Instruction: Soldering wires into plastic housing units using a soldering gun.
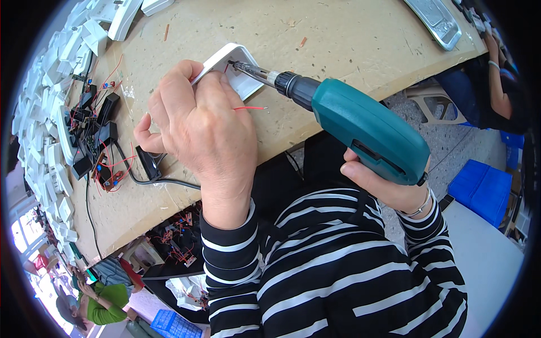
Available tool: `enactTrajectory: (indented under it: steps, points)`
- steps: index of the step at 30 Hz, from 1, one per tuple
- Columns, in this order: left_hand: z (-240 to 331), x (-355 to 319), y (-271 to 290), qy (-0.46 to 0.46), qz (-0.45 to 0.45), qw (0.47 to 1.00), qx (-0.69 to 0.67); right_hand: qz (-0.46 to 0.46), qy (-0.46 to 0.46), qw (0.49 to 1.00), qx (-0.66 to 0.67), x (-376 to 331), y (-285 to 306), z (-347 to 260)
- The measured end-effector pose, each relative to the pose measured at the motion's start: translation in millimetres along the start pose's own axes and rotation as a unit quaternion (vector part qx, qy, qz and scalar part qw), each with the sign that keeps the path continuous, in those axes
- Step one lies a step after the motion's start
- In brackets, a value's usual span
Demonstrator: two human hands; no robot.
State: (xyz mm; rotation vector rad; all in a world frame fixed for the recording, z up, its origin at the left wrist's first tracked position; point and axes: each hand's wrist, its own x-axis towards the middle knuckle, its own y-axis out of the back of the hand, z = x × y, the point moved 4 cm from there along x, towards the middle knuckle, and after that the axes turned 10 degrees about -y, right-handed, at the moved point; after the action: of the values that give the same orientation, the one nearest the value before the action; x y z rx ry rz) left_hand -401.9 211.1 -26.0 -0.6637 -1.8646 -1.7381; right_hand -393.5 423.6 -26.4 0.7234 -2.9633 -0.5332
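Note:
My left hand [205, 127] is closed round a white plastic housing [249, 84], its hollow side turned toward the right. A red wire [251, 107] sticks out by that hand's fingers. In my right hand [383, 183] is a teal electric screwdriver [372, 129], gripped by its body. Its metal bit [251, 70] reaches into the housing, and the tip lies close to the inner wall. Whether a screw sits under the tip is too small to tell. Just left of my left hand lies a small black plastic piece [149, 164] beside a black cable [160, 181].
White housings [48, 129] are heaped along the table's left side. Black parts, circuit boards and red wires [107, 174] lie before them. A metal tray [437, 22] stands at the far right. Other people [110, 301] sit at lower left and upper right. Blue bins [482, 191] stand at right.

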Motion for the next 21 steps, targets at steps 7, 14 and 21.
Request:
enactTrajectory:
  steps: [7,14,21]
  points:
    - [-0.3,-0.1,0.2,-0.001,0.003,1.0,0.0,0.004,-0.028,0.998,0.047,-4.6,-4.4,6.1]
    - [0.2,0.5,0.4,-0.002,0.005,1.0,0.004,0.011,-0.04,0.996,0.073,-8.0,-6.1,9.5]
    - [0.2,0.7,0.4,-0.004,-0.002,1.0,0.001,0.018,-0.07,0.992,0.104,-11.8,-7.0,13.1]
